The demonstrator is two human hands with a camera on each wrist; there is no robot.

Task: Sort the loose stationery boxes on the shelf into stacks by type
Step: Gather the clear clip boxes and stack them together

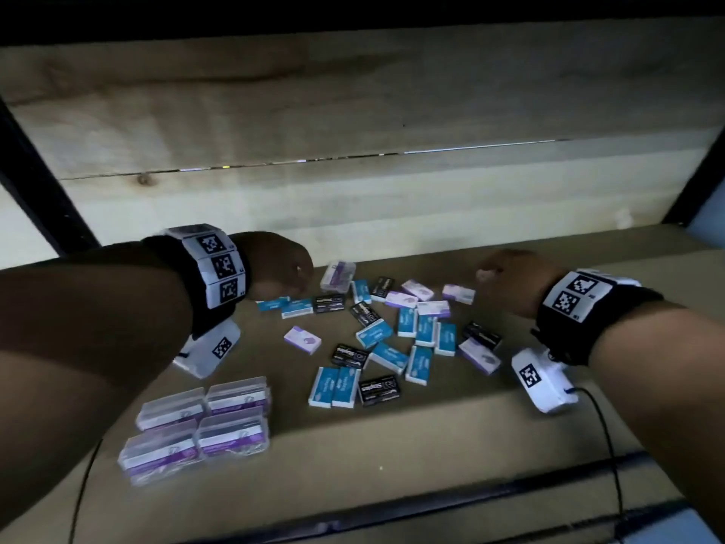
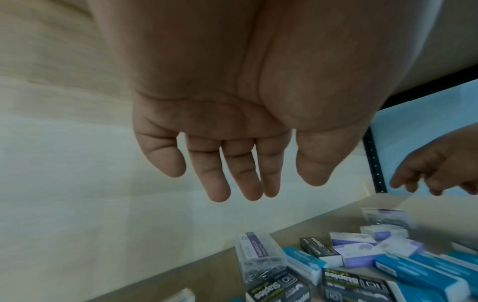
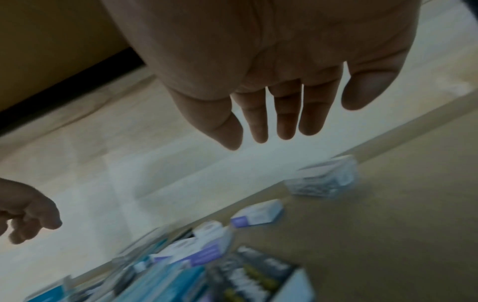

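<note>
Loose small boxes lie scattered mid-shelf: blue ones (image 1: 425,329), black staple boxes (image 1: 379,390) and white-and-purple ones (image 1: 303,339). A clear paper clip box (image 1: 338,276) lies at the back of the pile, just right of my left hand (image 1: 284,268). The left wrist view shows that hand (image 2: 269,190) hovering empty with straight fingers above the same clear box (image 2: 261,257). My right hand (image 1: 506,280) hangs over the pile's right rear. Its fingers (image 3: 284,122) are straight and empty, above a second clear box (image 3: 323,179) and a purple box (image 3: 258,213).
Stacked clear paper clip boxes (image 1: 204,422) stand in a block at the front left of the brown shelf board (image 1: 431,445). A pale wooden back wall (image 1: 353,190) closes the rear. Black frame posts (image 1: 39,182) flank the sides. A cable (image 1: 604,426) trails from my right wrist.
</note>
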